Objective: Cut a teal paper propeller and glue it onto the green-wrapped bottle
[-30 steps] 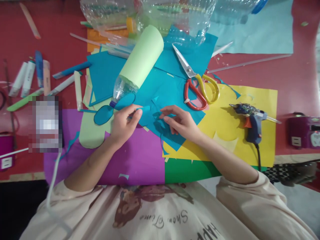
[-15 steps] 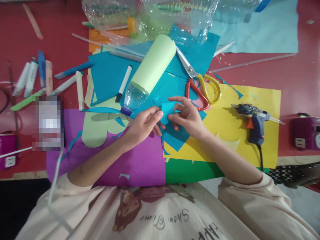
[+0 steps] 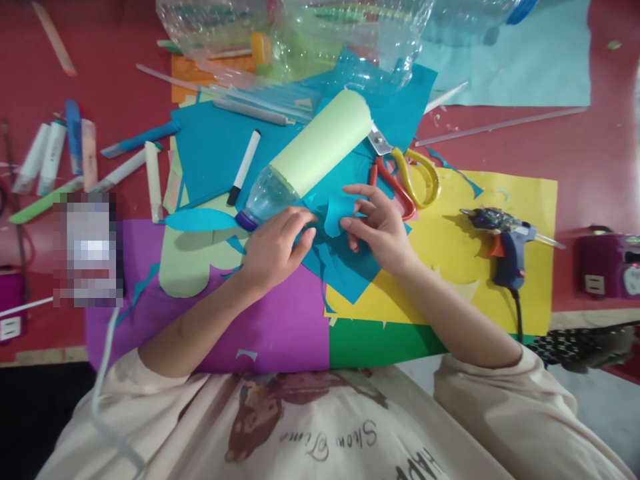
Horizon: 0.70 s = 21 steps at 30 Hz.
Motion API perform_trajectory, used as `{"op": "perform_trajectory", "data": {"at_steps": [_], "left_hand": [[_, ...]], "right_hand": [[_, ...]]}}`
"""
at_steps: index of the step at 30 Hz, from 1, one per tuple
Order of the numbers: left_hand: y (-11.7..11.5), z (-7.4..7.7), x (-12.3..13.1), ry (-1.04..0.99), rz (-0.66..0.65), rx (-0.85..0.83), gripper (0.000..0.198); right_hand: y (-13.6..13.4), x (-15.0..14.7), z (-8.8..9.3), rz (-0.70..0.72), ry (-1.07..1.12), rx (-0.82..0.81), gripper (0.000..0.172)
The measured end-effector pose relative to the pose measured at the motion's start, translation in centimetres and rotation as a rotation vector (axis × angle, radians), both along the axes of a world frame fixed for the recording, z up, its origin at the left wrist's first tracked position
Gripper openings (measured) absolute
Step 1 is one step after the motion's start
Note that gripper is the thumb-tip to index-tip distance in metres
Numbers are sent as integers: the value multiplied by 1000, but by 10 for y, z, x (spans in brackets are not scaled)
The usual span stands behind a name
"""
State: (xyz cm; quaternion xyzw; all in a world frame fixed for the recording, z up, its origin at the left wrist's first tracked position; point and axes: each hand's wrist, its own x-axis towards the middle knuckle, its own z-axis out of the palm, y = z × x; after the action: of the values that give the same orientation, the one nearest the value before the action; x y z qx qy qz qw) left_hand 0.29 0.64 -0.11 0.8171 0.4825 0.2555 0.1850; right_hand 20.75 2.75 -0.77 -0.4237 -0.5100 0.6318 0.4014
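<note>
My right hand (image 3: 376, 223) pinches a small blue paper piece (image 3: 334, 217) with a rounded lower edge between thumb and fingers. To its left, my left hand (image 3: 280, 243) has let its thumb spread away from the bent fingers, and nothing shows in it. That hand is right beside the neck of a clear plastic bottle (image 3: 270, 193) with a purple cap (image 3: 246, 220); whether it touches the bottle I cannot tell. Pale green paper (image 3: 325, 140) wraps the bottle, which lies slanted over blue sheets and partly covers the blades of red-and-yellow-handled scissors (image 3: 423, 177).
A glue gun (image 3: 510, 253) rests on the yellow sheet (image 3: 530, 200) at right. Several markers (image 3: 53, 157) and a phone (image 3: 93, 250) lie at left. A black-capped marker (image 3: 244, 167) is near the bottle. Large clear bottles (image 3: 350, 40) stand along the back.
My left hand has let go of the blue paper piece and moved left to the bottle neck. The wrapped bottle has swung, its far end shifting right over the scissors. My right hand keeps the piece.
</note>
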Motion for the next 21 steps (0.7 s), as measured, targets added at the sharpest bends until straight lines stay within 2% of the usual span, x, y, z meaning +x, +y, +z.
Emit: {"op": "perform_trajectory", "data": {"at_steps": [3, 7, 10, 15, 21], "left_hand": [[5, 0, -4, -98, 75, -97, 31], [9, 2, -7, -213, 142, -114, 31], [7, 2, -5, -314, 107, -144, 29], [-5, -4, 6, -489, 26, -297, 33], [-5, -8, 6, -623, 41, -455, 34]], "right_hand": [[0, 1, 1, 29, -33, -15, 51], [1, 1, 3, 25, -13, -42, 59], [1, 1, 3, 21, -9, -37, 54], [-3, -4, 5, 79, 11, -72, 48], [-6, -8, 4, 142, 41, -93, 46]]}}
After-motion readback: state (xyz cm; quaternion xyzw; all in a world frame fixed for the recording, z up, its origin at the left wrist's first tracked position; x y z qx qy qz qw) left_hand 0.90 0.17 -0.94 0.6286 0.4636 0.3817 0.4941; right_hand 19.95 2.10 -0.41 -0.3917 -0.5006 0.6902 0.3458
